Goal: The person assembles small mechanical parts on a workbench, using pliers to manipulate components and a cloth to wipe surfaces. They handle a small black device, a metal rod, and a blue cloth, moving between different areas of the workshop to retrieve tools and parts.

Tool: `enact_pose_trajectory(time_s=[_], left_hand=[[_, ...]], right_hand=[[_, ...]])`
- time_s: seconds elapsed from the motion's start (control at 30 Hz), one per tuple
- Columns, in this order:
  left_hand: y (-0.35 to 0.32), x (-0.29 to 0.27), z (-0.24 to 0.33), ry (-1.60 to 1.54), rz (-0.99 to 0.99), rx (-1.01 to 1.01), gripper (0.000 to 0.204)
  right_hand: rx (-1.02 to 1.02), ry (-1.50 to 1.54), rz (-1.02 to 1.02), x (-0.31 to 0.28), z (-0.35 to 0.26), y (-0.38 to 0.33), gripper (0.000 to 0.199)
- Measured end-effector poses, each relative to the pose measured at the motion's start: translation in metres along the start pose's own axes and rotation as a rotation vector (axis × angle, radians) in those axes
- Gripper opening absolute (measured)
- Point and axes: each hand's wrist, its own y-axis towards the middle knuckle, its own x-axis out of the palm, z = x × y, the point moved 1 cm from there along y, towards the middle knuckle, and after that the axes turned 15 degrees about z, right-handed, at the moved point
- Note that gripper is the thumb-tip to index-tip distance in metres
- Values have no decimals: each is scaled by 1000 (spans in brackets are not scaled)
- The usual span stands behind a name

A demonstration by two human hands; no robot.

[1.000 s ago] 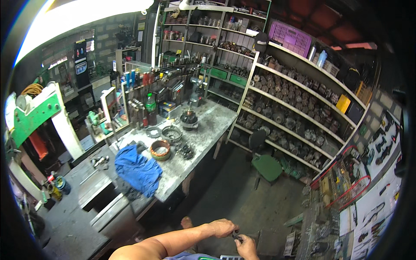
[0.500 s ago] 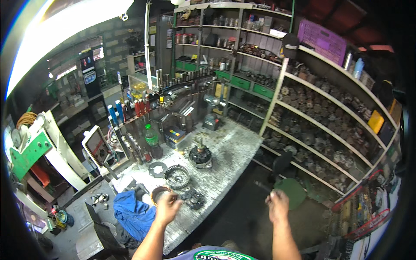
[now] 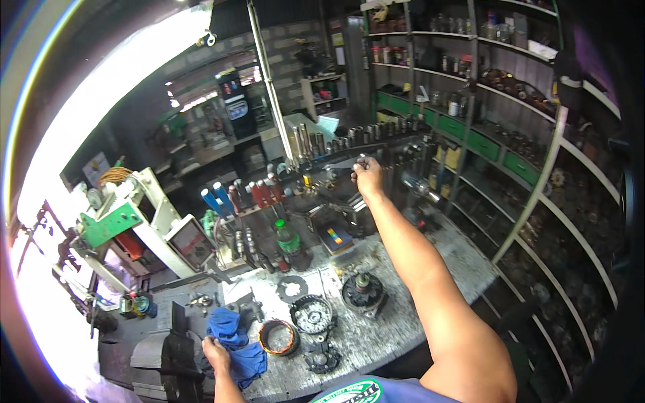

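Right hand (image 3: pixel 367 177) raised to the row of sockets (image 3: pixel 363 136), and left hand (image 3: pixel 216 354) brought onto the blue cloth (image 3: pixel 247 361), since the earlier frame.
Fingers of both hands are curled; whether anything is gripped by either cannot be told. The cloth is found on the workbench (image 3: pixel 406 329), between the bench vise (image 3: pixel 156 354) and the copper-wound stator ring (image 3: pixel 291 346). Beyond the ring, a vented metal housing (image 3: pixel 311 314) and an upright rotor unit (image 3: pixel 363 290) are noted. Part of the bench is obscured by the right arm. Contents of the green-capped bottle (image 3: pixel 289 239) and green drawers (image 3: pixel 481 145) cannot be identified.
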Motion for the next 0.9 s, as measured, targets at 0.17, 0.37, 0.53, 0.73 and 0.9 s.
enact_pose_trajectory(time_s=[0.17, 0.37, 0.53, 0.73, 0.9], left_hand=[[1, -80, 20, -265, 287, -179, 10], [-56, -135, 37, -138, 168, -325, 9], [-111, -122, 55, -169, 199, -300, 10], [-98, -88, 42, -401, 324, -303, 24], [-69, -62, 27, -652, 209, -528, 21]], right_hand=[[-228, -32, -48, 49, 48, 58, 17], [-417, -219, 128, 66, 68, 70, 46], [-332, -335, 177, 64, 43, 54, 55], [-519, -361, 210, 54, 20, 44, 56], [-610, -587, 116, 46, 9, 38, 46]])
